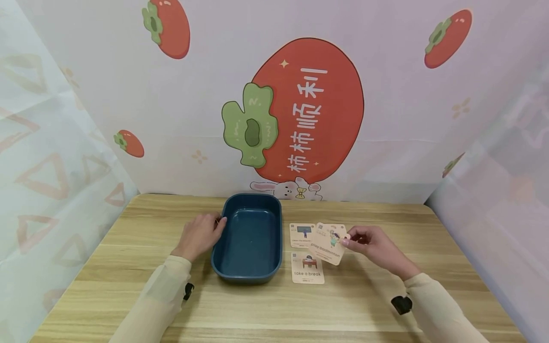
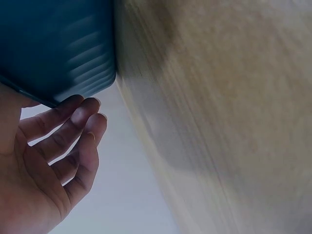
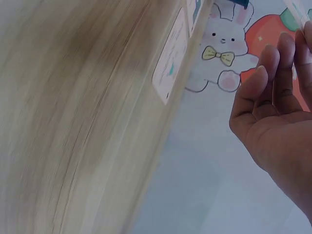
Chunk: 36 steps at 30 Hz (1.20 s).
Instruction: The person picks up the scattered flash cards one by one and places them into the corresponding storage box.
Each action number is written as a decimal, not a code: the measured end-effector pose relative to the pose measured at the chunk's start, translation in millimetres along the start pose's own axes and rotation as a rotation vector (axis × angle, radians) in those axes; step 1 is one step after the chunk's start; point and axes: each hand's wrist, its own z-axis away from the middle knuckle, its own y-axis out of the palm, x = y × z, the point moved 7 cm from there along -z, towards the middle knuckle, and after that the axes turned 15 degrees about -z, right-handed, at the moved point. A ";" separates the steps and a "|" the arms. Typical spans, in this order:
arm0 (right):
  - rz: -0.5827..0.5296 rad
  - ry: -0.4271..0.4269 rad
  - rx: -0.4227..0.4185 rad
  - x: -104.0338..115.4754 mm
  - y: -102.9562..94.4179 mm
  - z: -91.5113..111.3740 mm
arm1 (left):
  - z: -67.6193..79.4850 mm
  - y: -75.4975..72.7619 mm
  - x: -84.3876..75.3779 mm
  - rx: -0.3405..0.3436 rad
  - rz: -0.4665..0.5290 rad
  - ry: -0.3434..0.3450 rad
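Observation:
A dark blue rectangular tray stands on the table. My left hand holds its left rim, the thumb over the edge and the fingers outside; in the left wrist view the fingertips touch the tray's wall. My right hand pinches the right edge of a "play badminton" flashcard, which is tilted above the table. This card partly covers a flashcard with a blackboard picture. Below that lies a "take a break" flashcard. Only a corner of the held card shows in the right wrist view.
The wooden table runs back to a white cloth backdrop printed with red persimmons and a rabbit. Similar cloth hangs at the left and right. The two lying cards are just right of the tray.

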 end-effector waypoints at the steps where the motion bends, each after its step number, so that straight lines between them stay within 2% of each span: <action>1: -0.008 0.003 -0.004 1.1 2.6 -2.0 | 0.0 0.3 0.2 0.001 0.000 0.001; 20: -0.114 0.015 0.046 17.0 59.0 -34.1 | -0.4 0.8 -0.1 -0.008 -0.004 0.006; 36: -0.112 0.027 0.065 19.3 83.5 -49.1 | 0.1 -0.3 -0.9 -0.002 0.007 -0.004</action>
